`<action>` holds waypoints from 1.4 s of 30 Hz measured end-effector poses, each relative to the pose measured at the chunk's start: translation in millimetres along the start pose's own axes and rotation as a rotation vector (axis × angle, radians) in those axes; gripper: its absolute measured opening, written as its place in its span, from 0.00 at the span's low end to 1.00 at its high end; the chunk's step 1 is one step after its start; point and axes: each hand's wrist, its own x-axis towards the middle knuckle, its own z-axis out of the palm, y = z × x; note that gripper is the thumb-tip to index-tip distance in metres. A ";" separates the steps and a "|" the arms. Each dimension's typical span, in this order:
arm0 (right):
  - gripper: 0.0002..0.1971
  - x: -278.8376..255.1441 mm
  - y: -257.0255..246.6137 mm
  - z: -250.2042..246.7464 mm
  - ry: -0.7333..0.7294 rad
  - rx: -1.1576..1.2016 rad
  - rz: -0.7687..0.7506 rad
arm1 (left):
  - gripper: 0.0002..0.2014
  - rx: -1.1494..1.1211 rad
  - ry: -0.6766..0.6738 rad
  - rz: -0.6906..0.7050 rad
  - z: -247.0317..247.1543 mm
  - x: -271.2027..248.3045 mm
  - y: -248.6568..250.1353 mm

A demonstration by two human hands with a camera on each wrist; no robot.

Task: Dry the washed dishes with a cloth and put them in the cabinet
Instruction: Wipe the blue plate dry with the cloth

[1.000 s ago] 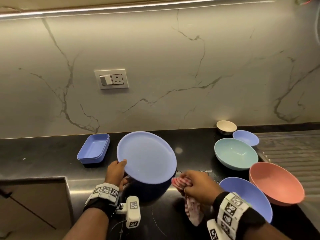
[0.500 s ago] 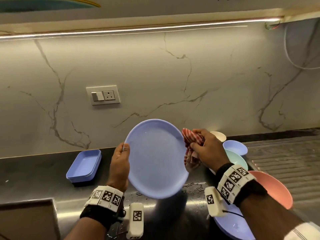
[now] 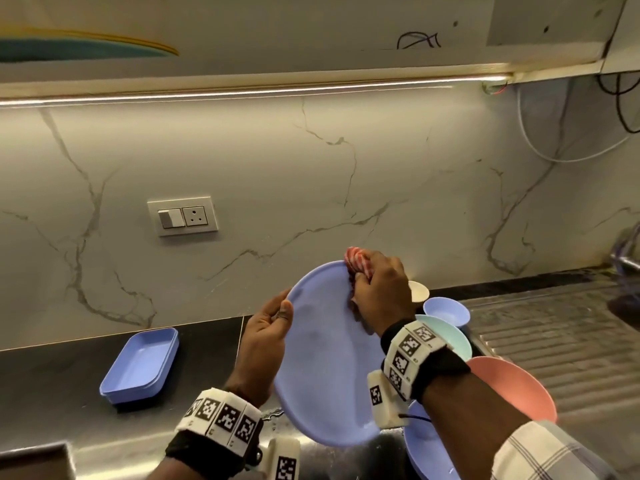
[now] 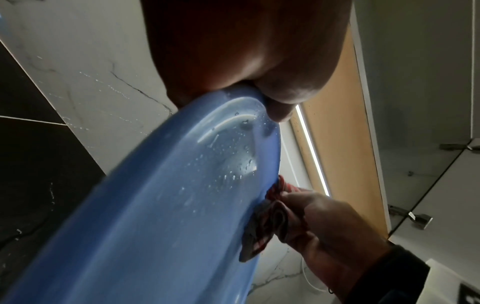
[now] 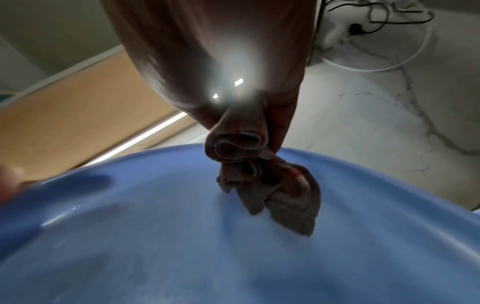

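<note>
A round blue plate (image 3: 325,358) is held tilted in the air above the counter. My left hand (image 3: 273,323) grips its left rim, thumb on the face. Water drops dot the plate (image 4: 207,174) near that rim in the left wrist view. My right hand (image 3: 377,285) holds a bunched red-and-white checked cloth (image 3: 358,261) against the plate's upper right part. In the right wrist view the cloth (image 5: 259,174) hangs from my fingers onto the plate (image 5: 233,246).
On the black counter lie a blue rectangular tray (image 3: 142,365) at left and, at right, a cream bowl (image 3: 419,291), a small blue bowl (image 3: 446,310), a teal bowl (image 3: 453,336), a pink bowl (image 3: 516,389) and a blue bowl (image 3: 426,448). The cabinet underside (image 3: 311,39) runs overhead. A ribbed drainboard (image 3: 561,341) is far right.
The plate has been lifted from the counter and tilted up. My right hand has brought the cloth from below the plate up to its upper right part.
</note>
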 end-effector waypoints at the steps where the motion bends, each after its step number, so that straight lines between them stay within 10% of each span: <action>1: 0.18 -4.2 -4.3 4.4 0.009 0.032 -0.049 | 0.16 -0.002 -0.019 0.002 0.9 -0.2 -0.4; 8: 0.20 -38.2 -35.8 10.7 -0.163 0.274 -0.439 | 0.16 -0.073 -0.005 0.046 1.8 2.7 2.6; 15: 0.18 -16.5 -13.9 -0.5 0.063 0.165 -0.270 | 0.17 -0.071 -0.039 0.064 -5.1 -0.7 14.3; 25: 0.18 -84.8 -29.7 28.3 -0.235 0.131 -0.526 | 0.39 -0.188 -0.037 0.019 -6.5 0.8 14.5; 35: 0.21 -120.4 3.6 27.4 -0.582 -0.104 -0.750 | 0.17 -0.166 0.083 -0.040 -24.2 -5.9 8.4; 42: 0.16 -46.2 -12.1 -10.9 -0.228 0.164 -0.718 | 0.13 -0.102 0.076 0.004 -23.9 -6.8 10.9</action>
